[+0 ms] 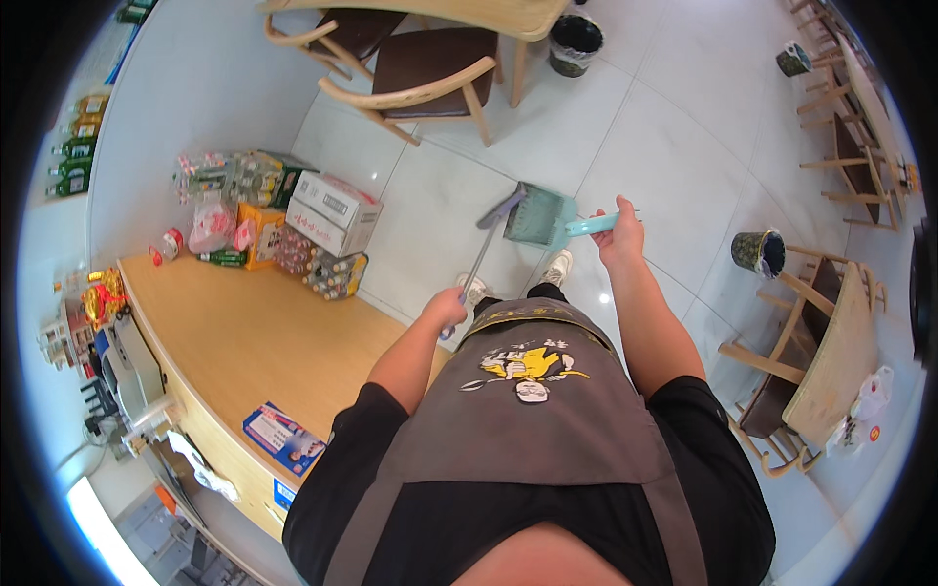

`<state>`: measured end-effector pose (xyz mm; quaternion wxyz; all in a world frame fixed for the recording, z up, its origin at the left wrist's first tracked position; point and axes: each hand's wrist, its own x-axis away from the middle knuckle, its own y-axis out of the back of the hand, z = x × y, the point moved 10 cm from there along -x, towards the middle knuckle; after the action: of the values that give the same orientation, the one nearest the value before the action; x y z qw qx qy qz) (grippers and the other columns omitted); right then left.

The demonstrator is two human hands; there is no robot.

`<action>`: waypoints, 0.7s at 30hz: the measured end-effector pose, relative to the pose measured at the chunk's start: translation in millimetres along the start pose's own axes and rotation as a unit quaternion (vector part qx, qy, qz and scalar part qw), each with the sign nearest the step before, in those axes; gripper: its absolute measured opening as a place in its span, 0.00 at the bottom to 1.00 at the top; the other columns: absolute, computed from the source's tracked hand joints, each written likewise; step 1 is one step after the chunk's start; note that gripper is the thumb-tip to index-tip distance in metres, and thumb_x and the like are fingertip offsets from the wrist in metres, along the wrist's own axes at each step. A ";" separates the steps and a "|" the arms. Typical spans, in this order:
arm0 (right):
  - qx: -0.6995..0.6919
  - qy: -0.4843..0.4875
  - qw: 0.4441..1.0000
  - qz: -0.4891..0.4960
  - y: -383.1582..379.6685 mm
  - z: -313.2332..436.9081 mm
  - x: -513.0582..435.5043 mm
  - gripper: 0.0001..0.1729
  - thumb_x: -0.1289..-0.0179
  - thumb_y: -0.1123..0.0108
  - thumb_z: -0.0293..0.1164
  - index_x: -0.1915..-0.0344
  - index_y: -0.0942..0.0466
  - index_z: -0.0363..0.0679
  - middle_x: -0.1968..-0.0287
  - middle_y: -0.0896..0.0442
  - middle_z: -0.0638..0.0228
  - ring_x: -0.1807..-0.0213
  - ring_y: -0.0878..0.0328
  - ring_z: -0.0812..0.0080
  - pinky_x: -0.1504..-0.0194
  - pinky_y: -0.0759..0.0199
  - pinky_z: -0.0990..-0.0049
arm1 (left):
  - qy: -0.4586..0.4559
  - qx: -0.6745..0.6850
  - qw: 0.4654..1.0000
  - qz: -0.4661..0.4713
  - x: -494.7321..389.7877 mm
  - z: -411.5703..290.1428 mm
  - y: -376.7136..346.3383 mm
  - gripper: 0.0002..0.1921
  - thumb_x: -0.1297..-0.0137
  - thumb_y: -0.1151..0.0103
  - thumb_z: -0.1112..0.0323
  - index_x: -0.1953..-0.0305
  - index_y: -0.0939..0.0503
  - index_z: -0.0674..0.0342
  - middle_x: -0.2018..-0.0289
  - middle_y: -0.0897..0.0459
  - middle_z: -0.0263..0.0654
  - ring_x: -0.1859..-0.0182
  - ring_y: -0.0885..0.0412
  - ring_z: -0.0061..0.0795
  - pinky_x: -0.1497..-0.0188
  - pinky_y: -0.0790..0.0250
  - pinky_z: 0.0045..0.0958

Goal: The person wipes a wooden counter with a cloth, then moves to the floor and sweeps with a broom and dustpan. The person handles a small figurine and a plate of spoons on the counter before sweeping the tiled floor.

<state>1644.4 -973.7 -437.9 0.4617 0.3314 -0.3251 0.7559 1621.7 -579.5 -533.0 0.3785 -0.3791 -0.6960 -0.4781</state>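
Observation:
My left hand (446, 308) is closed around the handle of a broom (481, 258), whose shaft slants forward to a purple-grey head beside the dustpan. In my right hand (621, 233) is the light teal handle of a long-handled dustpan (541, 216). The green dustpan lies with its toothed edge towards the broom head, on or close to the tiled floor (440, 190) ahead of my shoes. Whether the broom head touches the pan is hard to tell.
A wooden counter (293, 315) runs along my left, with white cartons (333, 212) and packed bottles beyond it. Ahead stand a wooden chair (432, 73) and a lined bin (575, 47). On my right are another bin (758, 253) and a table (835, 359) with chairs.

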 end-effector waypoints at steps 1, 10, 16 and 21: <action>-0.006 -0.002 1.000 -0.007 9.8 9.0 -2.3 0.25 0.33 0.41 0.40 0.46 0.38 0.38 0.59 0.25 0.57 0.62 0.22 0.64 0.65 0.22 0.62 | 0.009 0.077 0.997 0.012 5.5 -2.2 -3.5 0.35 0.52 0.41 0.75 0.36 0.28 0.56 0.62 0.16 0.47 0.68 0.16 0.41 0.69 0.25 0.40; -0.192 0.020 0.980 -0.040 164.3 115.5 -20.2 0.14 0.36 0.37 0.35 0.61 0.34 0.48 0.67 0.26 0.68 0.67 0.21 0.66 0.64 0.21 0.63 | 0.005 0.218 0.976 -0.010 20.9 -61.2 22.4 0.23 0.51 0.39 0.79 0.49 0.27 0.64 0.78 0.23 0.41 0.84 0.25 0.31 0.85 0.36 0.35; -0.272 0.052 0.959 -0.053 261.9 172.1 -10.6 0.14 0.33 0.38 0.38 0.60 0.36 0.48 0.69 0.22 0.63 0.69 0.21 0.66 0.67 0.19 0.67 | 0.079 0.273 0.958 0.023 -23.2 -97.0 46.0 0.08 0.39 0.41 0.74 0.72 0.30 0.60 0.82 0.26 0.34 0.86 0.30 0.24 0.85 0.39 0.29; -0.302 0.104 0.943 -0.097 310.5 215.1 5.9 0.12 0.32 0.39 0.38 0.62 0.34 0.48 0.70 0.21 0.63 0.68 0.19 0.65 0.66 0.17 0.67 | 0.188 0.420 0.885 0.071 -56.7 -165.1 24.2 0.18 0.34 0.43 0.65 0.82 0.34 0.51 0.88 0.31 0.26 0.88 0.37 0.21 0.85 0.48 0.25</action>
<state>1401.8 -1255.0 -368.4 0.6420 0.1265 -0.4546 0.6042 1694.5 -739.9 -532.0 0.6592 -0.1361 -0.7184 -0.1755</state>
